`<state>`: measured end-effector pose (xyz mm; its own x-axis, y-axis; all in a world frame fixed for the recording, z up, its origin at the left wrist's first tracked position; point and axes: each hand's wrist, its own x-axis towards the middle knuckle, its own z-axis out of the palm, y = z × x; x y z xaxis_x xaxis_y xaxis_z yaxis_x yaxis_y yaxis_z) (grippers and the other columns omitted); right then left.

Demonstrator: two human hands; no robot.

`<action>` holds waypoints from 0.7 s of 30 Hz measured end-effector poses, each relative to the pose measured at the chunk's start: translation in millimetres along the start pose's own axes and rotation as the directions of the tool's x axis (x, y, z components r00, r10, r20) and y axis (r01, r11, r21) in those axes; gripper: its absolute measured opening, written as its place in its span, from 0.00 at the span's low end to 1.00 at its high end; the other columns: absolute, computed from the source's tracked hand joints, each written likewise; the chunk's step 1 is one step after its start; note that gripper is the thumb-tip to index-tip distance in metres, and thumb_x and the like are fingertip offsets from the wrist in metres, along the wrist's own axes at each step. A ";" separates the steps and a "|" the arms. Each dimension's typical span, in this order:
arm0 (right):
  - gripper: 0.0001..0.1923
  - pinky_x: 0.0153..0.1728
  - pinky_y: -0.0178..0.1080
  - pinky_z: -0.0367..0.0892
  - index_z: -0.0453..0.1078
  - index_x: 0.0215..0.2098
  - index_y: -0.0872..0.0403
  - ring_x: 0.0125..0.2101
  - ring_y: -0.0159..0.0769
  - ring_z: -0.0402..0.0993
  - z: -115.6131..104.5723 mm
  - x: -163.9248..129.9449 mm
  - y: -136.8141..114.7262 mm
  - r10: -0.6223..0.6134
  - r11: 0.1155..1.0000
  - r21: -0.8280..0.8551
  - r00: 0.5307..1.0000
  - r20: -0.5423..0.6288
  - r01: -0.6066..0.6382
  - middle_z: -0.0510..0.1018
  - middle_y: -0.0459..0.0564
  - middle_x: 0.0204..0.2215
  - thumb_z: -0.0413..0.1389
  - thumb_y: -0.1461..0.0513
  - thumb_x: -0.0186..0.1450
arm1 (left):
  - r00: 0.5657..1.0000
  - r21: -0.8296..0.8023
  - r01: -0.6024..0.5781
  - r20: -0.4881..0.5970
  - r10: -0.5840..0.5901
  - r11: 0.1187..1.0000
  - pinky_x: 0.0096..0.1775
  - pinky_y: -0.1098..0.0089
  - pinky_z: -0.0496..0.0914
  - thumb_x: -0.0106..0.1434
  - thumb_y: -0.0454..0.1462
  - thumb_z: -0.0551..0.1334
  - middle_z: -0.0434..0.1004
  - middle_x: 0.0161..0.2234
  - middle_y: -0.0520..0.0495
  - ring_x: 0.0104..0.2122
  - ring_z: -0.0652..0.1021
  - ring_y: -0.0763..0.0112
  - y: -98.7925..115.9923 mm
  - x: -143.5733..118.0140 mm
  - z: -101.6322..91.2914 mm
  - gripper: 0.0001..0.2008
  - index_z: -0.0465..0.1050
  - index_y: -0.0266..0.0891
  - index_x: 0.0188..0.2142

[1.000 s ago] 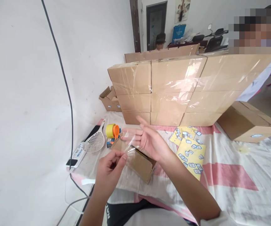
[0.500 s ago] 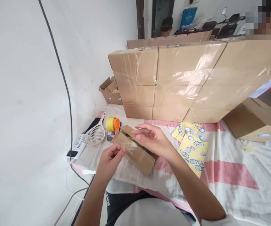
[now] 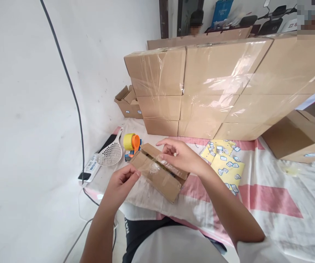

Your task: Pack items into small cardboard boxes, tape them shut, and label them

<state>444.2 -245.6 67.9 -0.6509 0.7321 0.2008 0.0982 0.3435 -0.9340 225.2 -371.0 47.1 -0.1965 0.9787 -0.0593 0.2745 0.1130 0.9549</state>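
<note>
A small brown cardboard box [image 3: 160, 182] lies at an angle on the cloth in front of me, with a dark gap between its top flaps. A shiny patch like clear tape shows on its near flap. At the box's left corner is my left hand [image 3: 123, 182], closed with thumb and forefinger pinched; whatever is between them is too small to make out. My right hand [image 3: 178, 155] hovers over the far flap, forefinger stretched out, thumb apart and the other fingers loosely curled. Just beyond the box sit a yellow tape roll [image 3: 129, 141] and an orange tape dispenser [image 3: 136, 142].
Stacked cartons [image 3: 212, 87] wrapped in clear film form a wall behind. Yellow sticker sheets [image 3: 227, 168] lie right of my right hand. A white perforated scoop [image 3: 112, 153] rests at left. An open carton [image 3: 300, 135] stands right, a smaller one [image 3: 128, 104] back left.
My left hand has shifted left, away from the box's middle. My right hand's fingers have curled more, and the far flap shows more. The view has shifted slightly.
</note>
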 end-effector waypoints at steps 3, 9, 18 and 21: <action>0.09 0.25 0.34 0.66 0.75 0.36 0.55 0.25 0.32 0.73 -16.3 7.3 -4.9 0.126 0.991 0.032 0.981 0.150 -0.132 0.79 0.46 0.24 0.58 0.57 0.65 | 0.991 -0.059 0.110 0.084 -0.105 0.992 0.23 0.75 0.47 0.61 0.50 0.64 0.50 0.19 0.59 0.20 0.52 0.79 -5.2 -3.0 2.8 0.20 0.63 0.39 0.24; 0.11 0.20 0.33 0.64 0.75 0.28 0.55 0.21 0.31 0.71 -22.2 21.5 -5.8 0.196 0.981 -0.038 0.960 0.198 -0.192 0.80 0.48 0.22 0.56 0.57 0.64 | 0.963 -0.144 0.248 0.147 -0.227 0.958 0.24 0.75 0.45 0.58 0.53 0.65 0.48 0.18 0.61 0.20 0.50 0.80 -8.8 -5.4 19.3 0.23 0.60 0.40 0.24; 0.08 0.21 0.31 0.63 0.73 0.28 0.56 0.25 0.32 0.76 -10.6 27.3 11.5 0.329 0.944 -0.074 0.933 0.147 -0.321 0.79 0.47 0.21 0.56 0.61 0.63 | 0.954 -0.121 0.281 0.144 -0.264 0.952 0.25 0.73 0.45 0.57 0.55 0.66 0.48 0.18 0.61 0.20 0.50 0.80 -26.2 2.9 22.5 0.24 0.60 0.40 0.24; 0.07 0.22 0.30 0.63 0.74 0.29 0.56 0.26 0.32 0.76 -9.2 28.9 17.8 0.339 0.941 -0.058 0.929 0.146 -0.334 0.80 0.47 0.21 0.57 0.62 0.63 | 0.954 -0.111 0.282 0.142 -0.265 0.953 0.25 0.73 0.45 0.57 0.55 0.66 0.48 0.19 0.61 0.20 0.50 0.80 -31.1 5.8 21.7 0.24 0.60 0.40 0.24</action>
<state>434.1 -212.9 59.8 -0.6815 0.7110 -0.1734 0.3538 0.1126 -0.9285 236.0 -365.1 10.8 -0.1269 0.9277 -0.3512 0.1016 0.3644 0.9257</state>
